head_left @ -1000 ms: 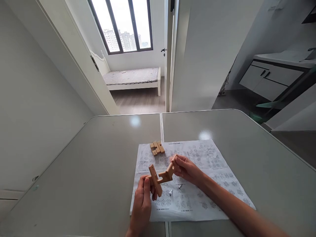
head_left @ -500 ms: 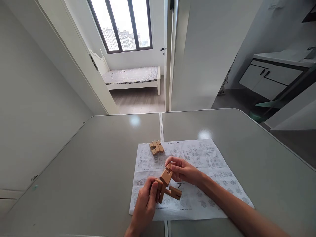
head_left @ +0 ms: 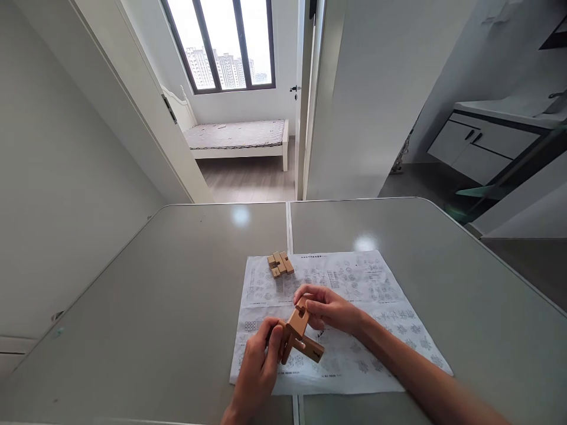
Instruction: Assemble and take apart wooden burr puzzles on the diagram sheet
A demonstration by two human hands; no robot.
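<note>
Notched wooden puzzle pieces are in both hands above the printed sheet [head_left: 349,372]. My left hand [head_left: 261,360] is closed on joined wooden puzzle pieces [head_left: 313,349], one of which points out to the lower right with a dark mark near its end. Between thumb and fingers, my right hand [head_left: 330,307] pinches another notched wooden puzzle piece [head_left: 298,320]. That piece tilts and its lower end meets the joined ones; whether it is seated in a notch I cannot tell. Farther back on the sheet lie several more wooden pieces [head_left: 280,264], side by side.
The sheet, printed with many small diagrams, lies on a grey table [head_left: 177,307] with a pale seam down its middle. Beyond the table are a doorway, a bed [head_left: 239,134] under a window, and a white cabinet [head_left: 487,141] at the right.
The piece in my right hand has come slightly lower, closer against the joined pieces in my left hand. The joined pieces have turned a little. The pieces farther back lie as before.
</note>
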